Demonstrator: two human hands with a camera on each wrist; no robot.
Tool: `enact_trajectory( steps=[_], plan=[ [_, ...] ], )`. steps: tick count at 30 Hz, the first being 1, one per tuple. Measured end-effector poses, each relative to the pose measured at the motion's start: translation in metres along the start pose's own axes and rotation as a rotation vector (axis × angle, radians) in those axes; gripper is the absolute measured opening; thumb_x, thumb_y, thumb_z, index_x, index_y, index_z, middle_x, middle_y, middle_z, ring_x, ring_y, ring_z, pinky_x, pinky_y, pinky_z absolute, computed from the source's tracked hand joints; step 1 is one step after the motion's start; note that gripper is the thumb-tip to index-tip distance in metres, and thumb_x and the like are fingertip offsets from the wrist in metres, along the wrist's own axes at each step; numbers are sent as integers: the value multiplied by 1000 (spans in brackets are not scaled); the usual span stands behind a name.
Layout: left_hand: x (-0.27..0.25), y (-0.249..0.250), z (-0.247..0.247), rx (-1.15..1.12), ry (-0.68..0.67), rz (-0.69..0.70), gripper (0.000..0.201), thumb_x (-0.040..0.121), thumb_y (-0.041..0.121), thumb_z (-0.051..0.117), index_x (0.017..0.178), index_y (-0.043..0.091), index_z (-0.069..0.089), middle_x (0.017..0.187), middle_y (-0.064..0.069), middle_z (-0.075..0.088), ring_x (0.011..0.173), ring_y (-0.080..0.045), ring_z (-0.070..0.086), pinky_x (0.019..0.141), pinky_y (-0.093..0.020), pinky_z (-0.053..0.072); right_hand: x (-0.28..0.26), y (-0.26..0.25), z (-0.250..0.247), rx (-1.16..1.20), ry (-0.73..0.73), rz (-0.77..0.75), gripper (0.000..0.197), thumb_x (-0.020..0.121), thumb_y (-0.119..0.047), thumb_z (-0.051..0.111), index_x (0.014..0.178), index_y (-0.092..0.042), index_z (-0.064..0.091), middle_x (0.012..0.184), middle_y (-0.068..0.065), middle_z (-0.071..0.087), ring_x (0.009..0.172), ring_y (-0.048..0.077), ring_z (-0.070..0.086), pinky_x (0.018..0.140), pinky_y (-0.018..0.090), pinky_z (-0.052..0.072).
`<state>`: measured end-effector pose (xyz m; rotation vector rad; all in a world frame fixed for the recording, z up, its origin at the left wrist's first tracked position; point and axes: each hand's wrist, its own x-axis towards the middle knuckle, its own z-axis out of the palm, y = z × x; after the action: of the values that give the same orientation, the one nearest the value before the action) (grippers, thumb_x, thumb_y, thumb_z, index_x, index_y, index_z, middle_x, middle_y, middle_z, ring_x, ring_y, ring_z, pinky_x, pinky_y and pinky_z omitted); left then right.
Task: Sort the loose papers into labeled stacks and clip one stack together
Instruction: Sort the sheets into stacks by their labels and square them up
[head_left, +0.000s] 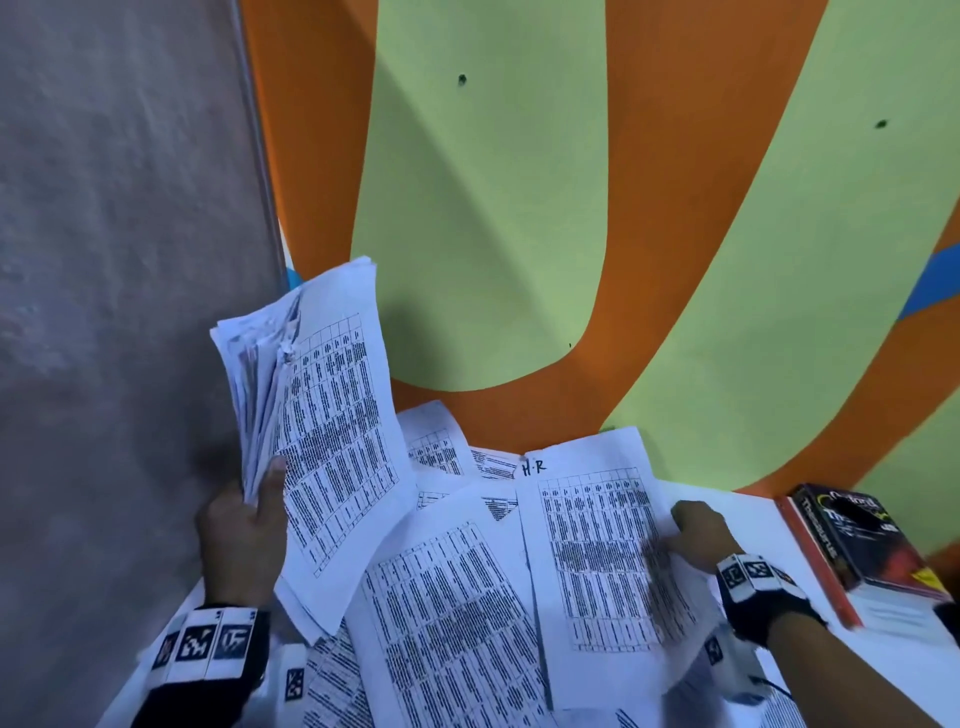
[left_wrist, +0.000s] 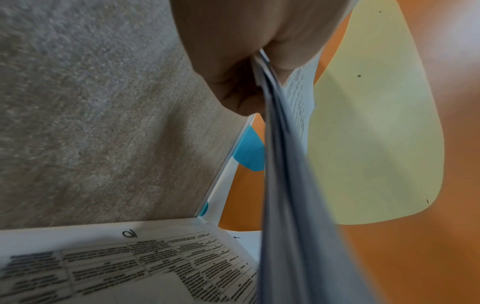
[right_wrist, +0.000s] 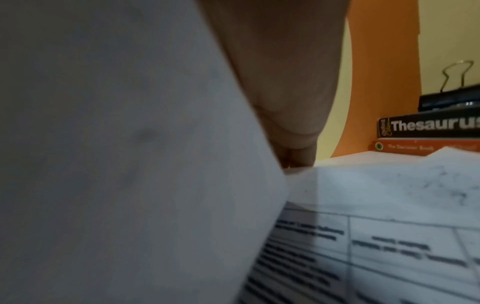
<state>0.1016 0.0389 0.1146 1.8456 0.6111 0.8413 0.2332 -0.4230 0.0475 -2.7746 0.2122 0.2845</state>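
Left hand (head_left: 244, 535) is gripping a thick fanned bundle of white printed sheets (head_left: 311, 405) upright over the tabletop's left edge. Right hand (head_left: 698, 535) is pinching the white table-printed sheet marked "H.R" (head_left: 597, 545) by its right edge, near the tabletop's right side. I'd be reading that label first, then lifting slowly so neighbours aren't dragging along.

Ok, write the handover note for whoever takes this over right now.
Left hand: grips a raised bundle of sheets, thumb on its front.
Right hand: holds the edge of the sheet marked H.R.
Loose papers overlap across the white table. A binder clip sits on the Thesaurus, which lies on a red book at the right.
Done: one bundle gathered, one sheet labelled.
Left: sort the rest into stacks, label them, clip one.
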Motion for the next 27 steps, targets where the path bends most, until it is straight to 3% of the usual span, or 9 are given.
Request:
enact_trajectory(
  steps=[2, 3, 5, 9, 15, 19, 22, 25, 27],
  plan=[
    [0, 0, 1, 6, -5, -17, 55, 89, 34, 60, 54, -4, 41, 48, -14, 41, 55, -25, 42, 58, -37, 36, -6, -5, -6, 42, -42, -23, 28, 72, -19, 78, 79, -13, 51, 81, 2, 49, 84, 23, 53, 69, 27, 37],
    [-1, 0, 3, 10, -5, -11, 55, 89, 33, 60, 52, -1, 38, 47, -13, 40, 54, -24, 41, 57, -37, 36, -8, -7, -10, 23, -94, -43, 32, 70, -24, 81, 74, -14, 51, 80, 1, 49, 79, 20, 53, 68, 26, 38],
    [-3, 0, 6, 0, -13, 4, 56, 89, 32, 60, 50, -2, 38, 46, -15, 43, 54, -22, 40, 56, -38, 36, -14, -14, -22, -16, -147, -89, 45, 71, -25, 81, 55, -17, 39, 63, -1, 41, 57, 10, 41, 51, 21, 29],
    [-4, -13, 8, 17, -1, 62, 67, 86, 41, 60, 56, -17, 47, 55, -36, 54, 60, -19, 40, 54, -51, 46, -46, -45, -84, 13, 164, -208, 52, 76, -9, 74, 45, -17, 33, 46, -4, 34, 45, 6, 30, 44, 24, 22],
    [-1, -16, 5, 16, -5, 21, 61, 88, 34, 61, 60, -18, 48, 55, -34, 53, 56, -19, 41, 54, -50, 47, -101, -76, -180, 515, 374, -223, 44, 80, -2, 70, 47, -13, 44, 29, -8, 42, 29, 2, 35, 39, 20, 29],
    [1, -21, 3, 15, -15, 22, 62, 87, 36, 62, 57, -16, 46, 50, -16, 45, 52, -19, 39, 52, -41, 42, -101, -90, -162, 637, 202, -144, 40, 87, -10, 65, 51, -6, 47, 31, -7, 36, 25, 3, 27, 30, 12, 20],
    [1, -21, -1, 14, -9, 52, 59, 87, 32, 62, 51, -9, 42, 48, -13, 42, 52, -17, 38, 52, -35, 37, -94, -102, -101, 602, -80, -94, 11, 91, -10, 59, 87, -4, 66, 59, -2, 54, 48, 5, 49, 45, 8, 43],
    [-1, -19, -4, 26, -2, 69, 54, 88, 30, 63, 50, 2, 37, 46, -8, 37, 45, -15, 31, 53, -33, 35, -88, -114, -20, 774, -338, 42, 10, 82, -4, 66, 76, -5, 59, 62, 4, 58, 54, 17, 55, 56, 32, 48],
    [-4, -16, -6, 20, 5, 66, 51, 88, 26, 63, 51, 2, 38, 46, -9, 38, 44, -15, 33, 55, -32, 35, -84, -121, 17, 740, -366, 80, 18, 77, -7, 70, 74, -1, 54, 61, 8, 53, 55, 17, 50, 55, 27, 37]
  ],
)
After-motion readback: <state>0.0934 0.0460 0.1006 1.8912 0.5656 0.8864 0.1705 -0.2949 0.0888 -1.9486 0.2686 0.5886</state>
